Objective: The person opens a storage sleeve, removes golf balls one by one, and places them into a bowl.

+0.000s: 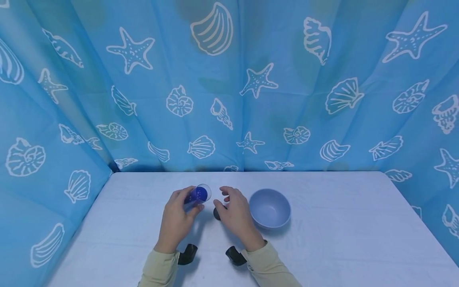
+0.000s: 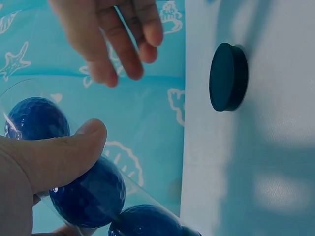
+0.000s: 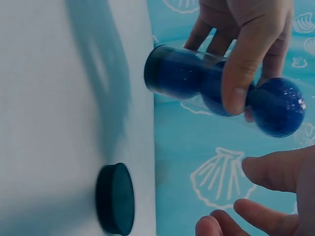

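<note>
My left hand (image 1: 176, 220) grips a clear tube (image 1: 206, 189), thumb on one side and fingers round the other. Inside it are three blue golf balls (image 3: 275, 107) in a row, and a dark cap (image 3: 156, 69) closes its lower end. The upper end has no lid on it and leans toward the right hand. My right hand (image 1: 234, 211) hovers beside the tube, fingers loosely bent and holding nothing. A round black lid (image 2: 229, 77) lies on the table below the right hand, partly hidden by it in the head view.
A blue-grey bowl (image 1: 269, 209) stands just right of the right hand, with nothing seen in it. White cloth covers the table (image 1: 340, 239). A blue curtain (image 1: 229, 87) with shell and starfish prints hangs behind and at the sides. Black wrist devices (image 1: 188, 254) sit at both wrists.
</note>
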### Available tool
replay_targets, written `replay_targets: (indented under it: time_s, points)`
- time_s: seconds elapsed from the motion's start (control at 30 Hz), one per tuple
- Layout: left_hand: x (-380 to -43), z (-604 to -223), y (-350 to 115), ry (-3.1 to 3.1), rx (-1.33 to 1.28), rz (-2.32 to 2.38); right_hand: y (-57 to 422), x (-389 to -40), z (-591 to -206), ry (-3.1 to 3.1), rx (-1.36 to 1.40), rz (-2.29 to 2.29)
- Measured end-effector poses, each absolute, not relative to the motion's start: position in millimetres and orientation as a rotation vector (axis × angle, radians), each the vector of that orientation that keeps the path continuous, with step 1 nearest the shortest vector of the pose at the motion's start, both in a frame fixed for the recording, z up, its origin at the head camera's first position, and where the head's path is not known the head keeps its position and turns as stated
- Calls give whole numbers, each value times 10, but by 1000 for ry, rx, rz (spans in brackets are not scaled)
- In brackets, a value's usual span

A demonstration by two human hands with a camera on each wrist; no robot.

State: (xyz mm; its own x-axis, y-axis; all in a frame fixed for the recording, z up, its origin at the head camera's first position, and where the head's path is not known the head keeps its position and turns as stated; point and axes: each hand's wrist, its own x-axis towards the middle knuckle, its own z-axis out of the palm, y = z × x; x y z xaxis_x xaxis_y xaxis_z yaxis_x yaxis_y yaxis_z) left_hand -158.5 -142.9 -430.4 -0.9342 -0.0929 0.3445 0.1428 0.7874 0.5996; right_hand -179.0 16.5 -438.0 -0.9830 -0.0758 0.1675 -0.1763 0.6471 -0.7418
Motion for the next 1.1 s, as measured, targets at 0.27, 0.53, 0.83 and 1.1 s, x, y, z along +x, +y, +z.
replay_targets:
  time_s: [0.27, 0.53, 0.83, 1.1]
  points:
    - [-1570, -4303, -1429, -2642, -9, -925, 155, -1738, -4261, -2650, 208, 1316]
    - [-1577, -4295, -1409, -2622, -15, -910, 160, -1704, -4171, -2593, 200, 1393]
    - [-1582, -4301, -1399, -2618, -21, -895, 163, -1687, -4145, -2560, 223, 1443]
    - [-1577, -4308, -1387, -2621, -12, -857, 178, -1668, -4123, -2541, 277, 1467]
